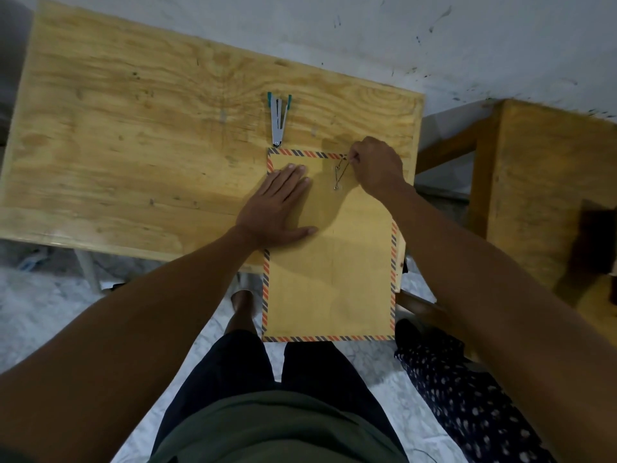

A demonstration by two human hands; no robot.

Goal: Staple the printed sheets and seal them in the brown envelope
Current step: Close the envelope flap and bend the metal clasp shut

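Note:
The brown envelope [334, 262], edged with red and blue stripes, lies on the wooden table [133, 145] and hangs over its near edge. My left hand [277, 208] presses flat on the envelope's upper left part, fingers straight. My right hand [377, 165] pinches the closure string [342, 172] near the envelope's top edge; the string runs between two small round fasteners. A silver stapler [278, 120] with teal ends lies on the table just beyond the envelope's top left corner. No printed sheets are visible.
A second wooden table [541, 182] stands to the right with a gap between. A dark dotted cloth [467, 402] lies at the lower right. My legs and feet are below the table edge on a pale floor.

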